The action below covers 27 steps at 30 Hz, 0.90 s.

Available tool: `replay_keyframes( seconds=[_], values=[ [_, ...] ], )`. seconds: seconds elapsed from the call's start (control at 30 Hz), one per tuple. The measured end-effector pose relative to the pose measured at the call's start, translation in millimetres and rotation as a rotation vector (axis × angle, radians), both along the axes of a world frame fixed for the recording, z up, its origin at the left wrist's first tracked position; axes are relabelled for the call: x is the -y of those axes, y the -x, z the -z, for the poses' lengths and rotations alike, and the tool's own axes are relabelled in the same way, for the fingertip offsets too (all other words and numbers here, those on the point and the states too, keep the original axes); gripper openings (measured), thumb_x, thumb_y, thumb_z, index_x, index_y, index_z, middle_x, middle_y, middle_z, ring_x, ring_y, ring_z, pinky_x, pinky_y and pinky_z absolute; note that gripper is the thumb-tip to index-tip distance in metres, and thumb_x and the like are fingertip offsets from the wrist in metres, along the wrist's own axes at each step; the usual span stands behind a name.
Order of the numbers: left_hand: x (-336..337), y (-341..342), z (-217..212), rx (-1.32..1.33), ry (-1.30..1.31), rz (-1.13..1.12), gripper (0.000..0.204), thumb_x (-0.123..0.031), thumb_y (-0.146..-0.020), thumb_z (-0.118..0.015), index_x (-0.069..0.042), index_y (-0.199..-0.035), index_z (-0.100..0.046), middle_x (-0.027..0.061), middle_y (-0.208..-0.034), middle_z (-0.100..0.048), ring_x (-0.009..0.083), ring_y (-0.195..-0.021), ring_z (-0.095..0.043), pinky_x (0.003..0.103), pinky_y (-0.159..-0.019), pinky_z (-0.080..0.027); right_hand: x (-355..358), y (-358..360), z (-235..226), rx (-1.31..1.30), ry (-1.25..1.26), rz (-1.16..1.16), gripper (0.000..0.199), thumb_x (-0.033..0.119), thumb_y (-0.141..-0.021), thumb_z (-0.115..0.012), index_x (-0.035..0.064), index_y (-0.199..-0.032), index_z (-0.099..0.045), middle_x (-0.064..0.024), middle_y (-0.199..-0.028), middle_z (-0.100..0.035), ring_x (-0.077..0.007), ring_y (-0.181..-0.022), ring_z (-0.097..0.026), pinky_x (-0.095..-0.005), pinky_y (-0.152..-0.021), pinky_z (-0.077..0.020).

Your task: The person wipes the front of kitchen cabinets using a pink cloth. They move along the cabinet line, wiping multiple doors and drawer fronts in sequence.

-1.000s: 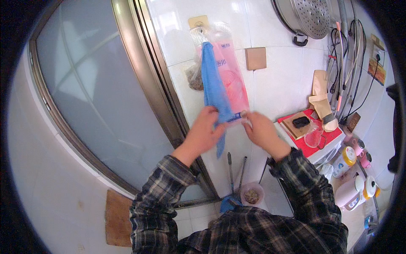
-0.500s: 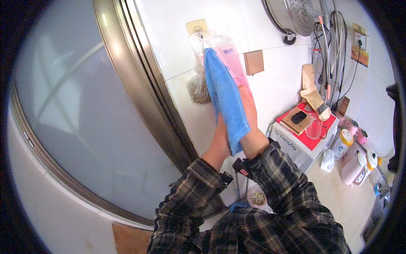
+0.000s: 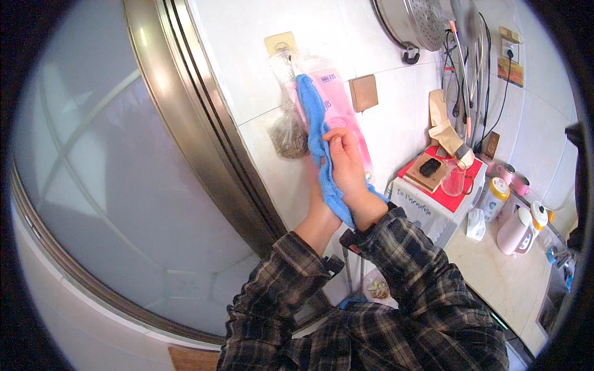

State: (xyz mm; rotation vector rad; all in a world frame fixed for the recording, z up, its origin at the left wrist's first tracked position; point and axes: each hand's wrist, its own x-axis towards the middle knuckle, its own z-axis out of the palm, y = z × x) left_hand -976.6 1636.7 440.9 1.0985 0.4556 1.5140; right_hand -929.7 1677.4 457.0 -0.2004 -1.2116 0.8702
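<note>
A blue cloth [image 3: 312, 117] hangs down the white tiled wall from a beige hook [image 3: 281, 43], in front of a pink plastic bag [image 3: 340, 117]. My right hand [image 3: 346, 164] presses on the cloth's lower half, fingers curled around its edge. My left hand [image 3: 314, 185] sits behind the cloth and is mostly hidden by it, gripping it from the other side. A clear bag of brownish stuff [image 3: 289, 137] hangs just left of the cloth.
A wide steel-framed glass door [image 3: 185, 123] fills the left. At right stand a white box with a red lid [image 3: 433, 191], pink jars and a pink flask [image 3: 516, 229] on a pale counter [image 3: 495, 272]. A steel steamer [image 3: 414, 21] and utensils hang above.
Both hands rose with the blue cloth from waist level up the wall toward the hook. The cloth now hangs from up near the hook, with my hands around its lower part.
</note>
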Motion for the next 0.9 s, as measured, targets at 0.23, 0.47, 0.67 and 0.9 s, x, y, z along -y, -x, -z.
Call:
replay_keyframes(
  seconds=[0.23,0.47,0.67,0.9],
  values=[
    [30.3,1.0,22.7,-0.241,0.022,-0.106,0.047,-0.034,-0.101,-0.046,0.000,-0.133,-0.037,0.0118,-0.120,-0.052,0.0191,-0.108,-0.054,0.036,-0.094,-0.045,-5.3,-29.7,-28.0,0.151,-0.094,1.029,0.020,0.006,-0.085,-0.056,0.0028,-0.105,-0.058,-0.0172,-0.096,-0.054,-0.0353,-0.091,-0.053,-0.0428,-0.083,-0.0424],
    [25.1,-25.3,40.3,-0.370,-0.277,-0.562,0.057,-0.030,-0.096,-0.059,0.006,-0.132,-0.033,0.0159,-0.117,-0.051,0.0210,-0.106,-0.052,0.037,-0.092,-0.044,-1.8,-18.6,20.0,0.386,-0.098,1.158,0.026,0.013,-0.078,-0.062,0.0081,-0.103,-0.058,-0.0172,-0.095,-0.052,-0.0377,-0.096,-0.048,-0.0457,-0.087,-0.0369],
    [40.2,18.0,39.3,-0.254,-0.108,-0.147,0.054,-0.031,-0.095,-0.059,0.000,-0.135,-0.037,0.0083,-0.120,-0.050,0.0163,-0.108,-0.049,0.033,-0.094,-0.043,64.6,-48.4,50.2,0.691,0.112,0.336,0.022,0.021,-0.088,-0.060,0.0042,-0.102,-0.057,-0.0133,-0.088,-0.060,-0.0311,-0.083,-0.059,-0.0396,-0.074,-0.0467],
    [48.8,11.0,22.6,-0.653,0.015,-0.511,0.044,-0.033,-0.096,-0.057,0.003,-0.119,-0.057,0.0118,-0.109,-0.063,0.0201,-0.098,-0.060,0.035,-0.085,-0.048,48.5,-29.3,78.4,-0.213,0.664,-0.805,0.027,0.028,-0.100,-0.047,0.0085,-0.114,-0.059,-0.0051,-0.103,-0.065,-0.0171,-0.089,-0.062,-0.0330,-0.081,-0.0528]
  ],
)
